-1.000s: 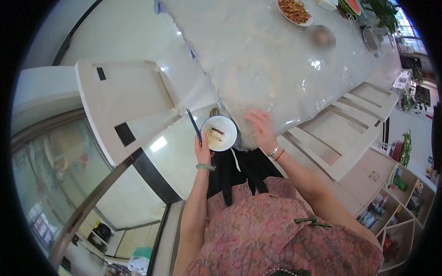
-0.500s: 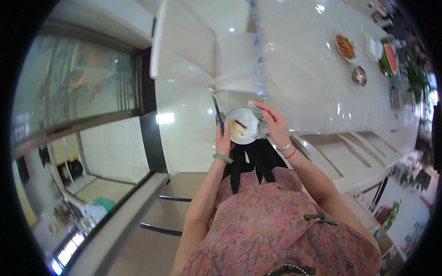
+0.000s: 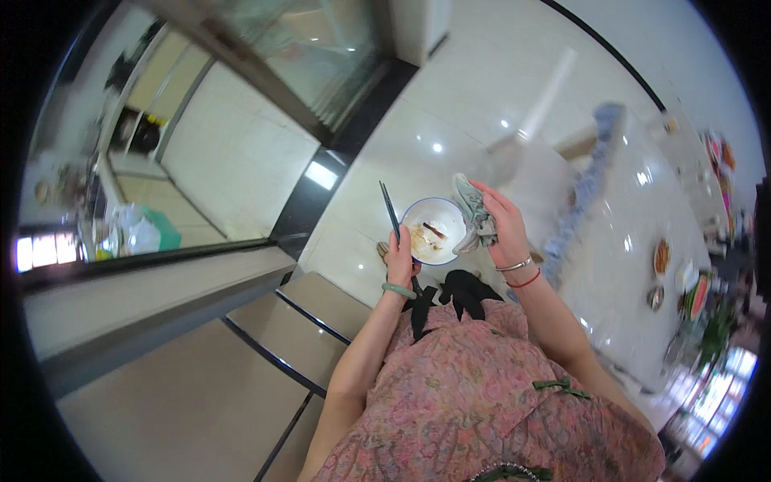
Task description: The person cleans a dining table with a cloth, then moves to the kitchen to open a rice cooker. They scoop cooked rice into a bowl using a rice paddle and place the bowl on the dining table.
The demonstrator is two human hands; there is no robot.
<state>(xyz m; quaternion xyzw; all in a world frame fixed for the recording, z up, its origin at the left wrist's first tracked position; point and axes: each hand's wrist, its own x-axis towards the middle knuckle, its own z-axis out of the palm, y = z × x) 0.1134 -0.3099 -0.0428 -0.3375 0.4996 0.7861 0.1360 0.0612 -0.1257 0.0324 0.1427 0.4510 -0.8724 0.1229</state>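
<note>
A white bowl [image 3: 446, 215] with a blue rim is gripped at its left side by my left hand [image 3: 399, 259]. The same hand clasps a pair of dark chopsticks [image 3: 389, 204], whose upper ends point up and away. Inside the bowl lie a brown strip of food [image 3: 434, 230] and some yellowish scraps. My right hand [image 3: 504, 227] holds a crumpled grey-green cloth [image 3: 472, 215], which overlaps the bowl's right edge. Whether the cloth touches the bowl I cannot tell.
At the right stands a table [image 3: 618, 233] under a clear cover with a bluish edge, bearing a plate of food [image 3: 661, 257] and a metal bowl [image 3: 656, 298]. Beige chairs [image 3: 321, 309] stand at lower left. A sliding door's frame [image 3: 265, 72] and dark floor strip [image 3: 309, 189] border another room.
My view has turned left: the table has shifted right and the doorway has come closer. Both hands still hold the bowl, chopsticks and cloth; the cloth sits slightly further off the bowl.
</note>
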